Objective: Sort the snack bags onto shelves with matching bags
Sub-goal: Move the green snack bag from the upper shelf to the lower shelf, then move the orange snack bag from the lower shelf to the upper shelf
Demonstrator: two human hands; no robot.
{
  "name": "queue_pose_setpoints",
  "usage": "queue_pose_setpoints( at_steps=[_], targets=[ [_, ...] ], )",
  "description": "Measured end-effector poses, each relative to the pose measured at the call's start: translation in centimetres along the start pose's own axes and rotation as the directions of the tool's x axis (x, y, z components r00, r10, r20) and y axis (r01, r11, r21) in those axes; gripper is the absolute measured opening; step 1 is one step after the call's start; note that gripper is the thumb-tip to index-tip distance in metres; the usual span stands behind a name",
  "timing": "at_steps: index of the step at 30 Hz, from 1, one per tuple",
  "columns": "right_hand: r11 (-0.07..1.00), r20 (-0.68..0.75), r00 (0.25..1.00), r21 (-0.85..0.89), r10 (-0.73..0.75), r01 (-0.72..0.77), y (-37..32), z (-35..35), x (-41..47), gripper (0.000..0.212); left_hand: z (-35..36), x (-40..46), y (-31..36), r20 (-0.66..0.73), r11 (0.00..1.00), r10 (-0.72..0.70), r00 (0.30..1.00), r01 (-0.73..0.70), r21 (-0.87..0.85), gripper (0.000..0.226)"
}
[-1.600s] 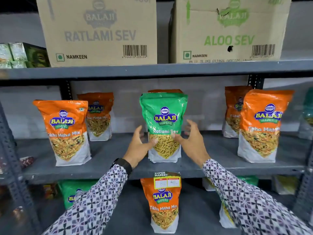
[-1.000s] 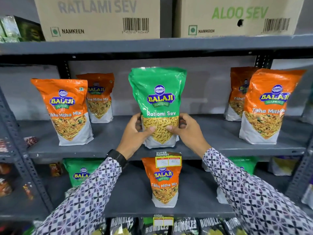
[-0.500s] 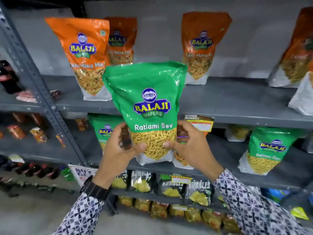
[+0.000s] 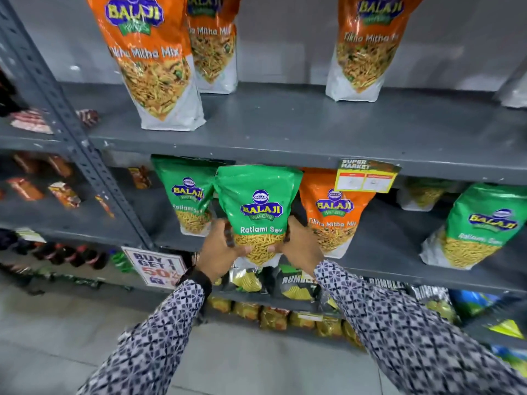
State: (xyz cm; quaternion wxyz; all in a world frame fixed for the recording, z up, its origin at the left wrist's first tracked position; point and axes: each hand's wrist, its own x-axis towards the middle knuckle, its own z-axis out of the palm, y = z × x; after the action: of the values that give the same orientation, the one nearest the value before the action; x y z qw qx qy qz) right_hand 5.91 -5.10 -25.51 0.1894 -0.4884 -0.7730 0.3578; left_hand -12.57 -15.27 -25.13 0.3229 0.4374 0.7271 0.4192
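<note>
Held bag: you had a green Ratlami Sev bag [image 4: 258,212] upright, label facing you, at the front edge of the middle shelf [image 4: 399,263]; whether its base touched the shelf could not be told, your hands hid it.
Left hand: your left hand [image 4: 221,249] was clamped on the bag's lower left side, thumb across the front.
Right hand: your right hand [image 4: 299,246] was clamped on the bag's lower right side, thumb on the front, fingers behind.
Left of the held bag: a second green Ratlami Sev bag [image 4: 185,195] stood on the middle shelf, just beside and partly behind the one you held.
Right of the held bag: an orange Tikha Mitha Mix bag [image 4: 333,215] stood just beside it on the same shelf; a third green bag [image 4: 479,226] stood well apart, further right.
Above the held bag: the upper shelf [image 4: 285,129] carried three orange Tikha Mitha Mix bags [image 4: 148,58] that showed, two up and to the left, one up and to the right.
Above and right of the held bag: a yellow price tag [image 4: 366,176] hung from the upper shelf's front edge.
Below and left of the held bag: a "Buy 1 Get 1" sign [image 4: 154,266] sat at the shelf post.
Below the held bag: dark and yellow snack packs [image 4: 293,289] filled the lower shelves.
Sleeves: both of your arms wore patterned sleeves [image 4: 399,332].
</note>
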Motion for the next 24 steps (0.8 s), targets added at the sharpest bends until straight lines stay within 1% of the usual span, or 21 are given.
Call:
queue_pose_setpoints(
  at_steps=[3, 5, 8, 10, 15, 17, 19, 20, 21, 22, 24],
  targets=[
    [0.999, 0.004, 0.999, 0.001, 0.048, -0.048, 0.0, 0.3, 2.9, 0.068, 0.7, 2.7, -0.6, -0.067, 0.994, -0.047, 0.997, 0.053, 0.100, 0.067],
    [0.996, 0.021, 0.996, 0.021, 0.082, -0.083, -0.1, 0.5, 4.7, 0.067, 1.2, 4.2, -1.0, -0.113, 0.985, -0.040, 0.993, 0.058, 0.164, 0.065],
    [0.989, 0.050, 0.989, 0.052, 0.136, -0.139, 0.1, 1.1, 6.8, 0.064, 1.9, 5.6, -0.9, -0.164, 0.974, -0.044, 0.985, 0.079, 0.213, 0.063],
    [0.987, 0.053, 0.986, 0.039, 0.157, -0.159, 0.6, 1.8, 7.8, 0.063, 2.4, 6.0, -1.1, -0.178, 0.963, -0.054, 0.983, 0.098, 0.250, 0.062],
    [0.985, 0.035, 0.987, 0.065, 0.160, -0.162, 1.5, 2.5, 8.0, 0.062, 3.3, 6.5, -2.7, -0.188, 0.969, -0.033, 0.982, 0.078, 0.236, 0.060],
    [0.984, 0.032, 0.987, 0.079, 0.158, -0.161, 1.7, 2.4, 7.6, 0.061, 3.3, 6.4, -3.1, -0.178, 0.977, -0.024, 0.984, 0.061, 0.204, 0.062],
    [0.978, 0.022, 0.987, 0.133, 0.157, -0.159, 2.1, 2.3, 6.8, 0.070, 3.5, 5.6, -3.6, -0.202, 0.986, -0.031, 0.979, 0.062, 0.152, 0.073],
    [0.971, 0.013, 0.988, 0.184, 0.153, -0.152, 2.5, 2.2, 6.2, 0.077, 3.8, 5.0, -3.9, -0.237, 0.990, -0.049, 0.970, 0.079, 0.118, 0.074],
    [0.961, 0.004, 0.988, 0.234, 0.154, -0.150, 2.8, 2.1, 5.3, 0.082, 4.2, 4.3, -4.3, -0.278, 0.990, -0.081, 0.957, 0.109, 0.087, 0.067],
    [0.949, -0.006, 0.988, 0.280, 0.154, -0.146, 3.4, 1.9, 4.4, 0.081, 5.0, 3.5, -4.7, -0.314, 0.989, -0.113, 0.943, 0.138, 0.060, 0.055],
    [0.932, -0.030, 0.985, 0.331, 0.168, -0.149, 4.8, 1.2, 2.3, 0.069, 6.8, 2.3, -5.5, -0.342, 0.976, -0.164, 0.925, 0.203, 0.081, 0.031]
  ],
)
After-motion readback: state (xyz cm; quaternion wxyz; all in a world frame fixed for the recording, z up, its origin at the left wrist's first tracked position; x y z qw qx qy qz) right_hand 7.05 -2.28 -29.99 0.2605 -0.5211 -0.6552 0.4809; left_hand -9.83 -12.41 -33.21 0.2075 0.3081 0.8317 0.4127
